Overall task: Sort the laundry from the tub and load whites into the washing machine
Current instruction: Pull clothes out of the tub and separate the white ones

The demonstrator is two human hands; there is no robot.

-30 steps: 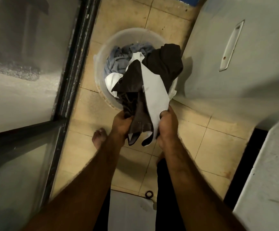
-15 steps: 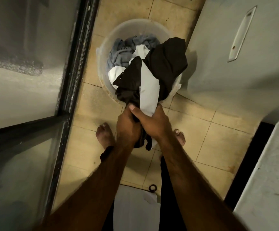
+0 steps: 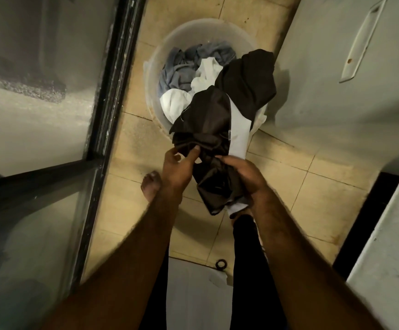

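A translucent round tub (image 3: 153, 75) stands on the tiled floor, holding grey-blue clothes (image 3: 181, 67) and white clothes (image 3: 174, 103). A dark brown garment with a white panel (image 3: 208, 120) is lifted partly out over the tub's near rim. My left hand (image 3: 177, 165) pinches its dark fabric at the lower left. My right hand (image 3: 243, 177) grips the bunched lower end, dark and white together. A second dark piece (image 3: 248, 84) hangs over the tub's right side.
A glass door with a dark metal frame (image 3: 108, 96) runs along the left. A grey appliance with a recessed handle (image 3: 360, 41) stands at the right, a pale surface (image 3: 389, 246) at the lower right. My bare foot (image 3: 151, 186) stands near the tub.
My hands have parted: the left has shifted up and left onto the dark fabric, the right has dropped lower along the bunched garment. The garment has spread wider over the tub rim.
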